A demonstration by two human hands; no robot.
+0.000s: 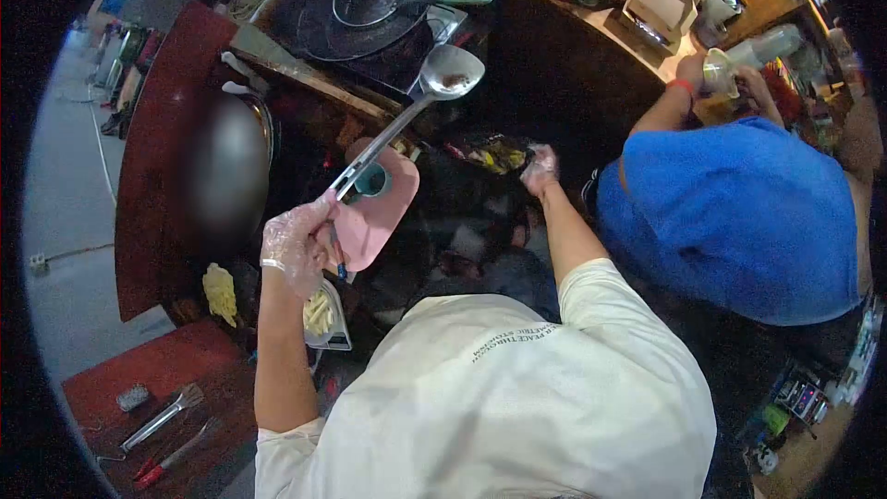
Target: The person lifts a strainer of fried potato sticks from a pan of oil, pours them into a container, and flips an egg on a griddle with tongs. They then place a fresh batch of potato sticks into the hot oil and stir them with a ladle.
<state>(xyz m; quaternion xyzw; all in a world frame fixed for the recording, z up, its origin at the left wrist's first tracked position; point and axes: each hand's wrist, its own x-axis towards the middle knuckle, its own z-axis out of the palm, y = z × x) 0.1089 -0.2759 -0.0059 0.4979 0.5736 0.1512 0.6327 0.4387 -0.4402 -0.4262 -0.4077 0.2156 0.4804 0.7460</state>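
1. Nearer the body than the pink tray point(395, 199), a white container point(336, 343) holds pale strips.
2. At the tray's near left edge, the gloved left hand point(300, 245) closes around the handle of the metal ladle point(392, 135).
3. The ladle slants over the tray, its bowl beyond it.
4. Right of the tray, the gloved right hand point(540, 170) curls at a dark-and-yellow packet point(500, 156); whether it pinches it, I cannot tell.
5. Beyond the tray sits a small frying pan point(370, 0).

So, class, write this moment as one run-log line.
left hand: grips ladle | right hand: at dark-and-yellow packet, grip unclear | small pan: inside wider pan | co-worker: in blue
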